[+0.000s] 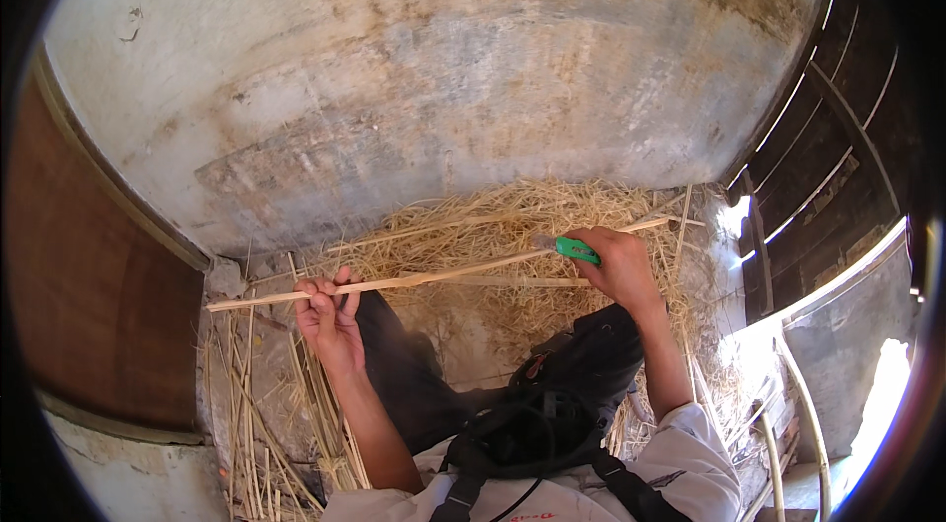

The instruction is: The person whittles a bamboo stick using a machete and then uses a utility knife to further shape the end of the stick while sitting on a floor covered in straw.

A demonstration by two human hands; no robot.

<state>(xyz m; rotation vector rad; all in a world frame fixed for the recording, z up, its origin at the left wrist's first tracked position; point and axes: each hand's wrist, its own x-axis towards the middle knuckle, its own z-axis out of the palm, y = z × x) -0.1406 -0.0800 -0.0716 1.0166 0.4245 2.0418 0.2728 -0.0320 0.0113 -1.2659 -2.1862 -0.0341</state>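
A long pale strip of split bamboo or wood (443, 274) runs across in front of me, tilted slightly up to the right. Near its left end, the fingers of my left hand (329, 317) are closed around it. A green-handled utility knife (575, 249) is gripped in my right hand (621, 271), its blade end against or just over the strip. The strip passes behind my right hand and shows again beyond it. Whether the blade bites into the strip is too small to tell.
A heap of pale shavings (552, 202) lies between my knees and the stained wall (443, 88). Several thin strips (256, 404) are on the floor at my left. A brown panel (99, 276) stands left, dark slatted boards (847, 157) right; poles (808, 404) lean at lower right.
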